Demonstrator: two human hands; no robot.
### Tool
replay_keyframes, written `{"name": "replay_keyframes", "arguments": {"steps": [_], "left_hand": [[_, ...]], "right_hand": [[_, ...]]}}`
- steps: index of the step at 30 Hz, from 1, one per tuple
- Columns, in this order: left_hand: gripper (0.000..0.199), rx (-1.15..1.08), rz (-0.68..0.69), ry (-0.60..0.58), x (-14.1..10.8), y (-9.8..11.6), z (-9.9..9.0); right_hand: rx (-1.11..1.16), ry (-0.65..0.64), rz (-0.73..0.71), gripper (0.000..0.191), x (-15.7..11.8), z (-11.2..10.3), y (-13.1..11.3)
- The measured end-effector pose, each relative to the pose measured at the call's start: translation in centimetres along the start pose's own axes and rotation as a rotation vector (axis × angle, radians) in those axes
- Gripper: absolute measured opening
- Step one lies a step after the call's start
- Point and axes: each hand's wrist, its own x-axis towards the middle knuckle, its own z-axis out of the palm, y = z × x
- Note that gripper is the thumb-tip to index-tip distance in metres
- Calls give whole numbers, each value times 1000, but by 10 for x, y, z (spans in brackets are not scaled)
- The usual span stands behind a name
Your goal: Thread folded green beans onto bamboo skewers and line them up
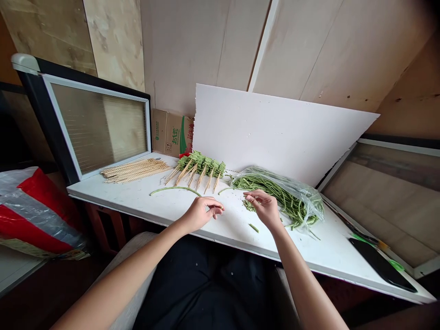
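Note:
My left hand (203, 213) is closed above the front of the white table, its thumb and fingers pinched together. A long green bean (172, 188) arcs from the left into this hand, and its end seems to lie at the fingertips. My right hand (264, 206) is also closed, fingers curled toward the thumb; whatever it holds, if anything, is hidden. Beside and behind it lies a small pile of cut bean pieces (248, 205). One loose bean piece (253, 228) rests just in front. Farther back are skewers threaded with bean pieces (202, 164).
Bare wooden skewers (135, 170) lie at the left. A clear plastic bag (275, 176) of long beans (285, 195) sits at right. A black phone (381, 263) rests near the right edge. Behind stand a cardboard box (173, 133) and a white board (275, 133).

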Motion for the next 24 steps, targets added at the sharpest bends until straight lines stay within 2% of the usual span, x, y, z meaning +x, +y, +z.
{"name": "replay_keyframes", "arguments": {"steps": [5,10,15,19,24], "left_hand": [[19,72,-50,-7,0,-9,1],[22,77,-83,-25,1,-10,3],[31,11,-130,-49,1,-4,4],[34,-19,-134,-49,1,-2,4],[37,-59,-149,-35,1,-8,5]], "right_hand": [[-286,73,154,40,6,-29,51],[-330,144,344,43,1,-50,92],[-335,214,425,49,-3,-56,109],[-294,180,472,55,-4,-57,118],[-291,185,420,51,0,-63,116]]}}
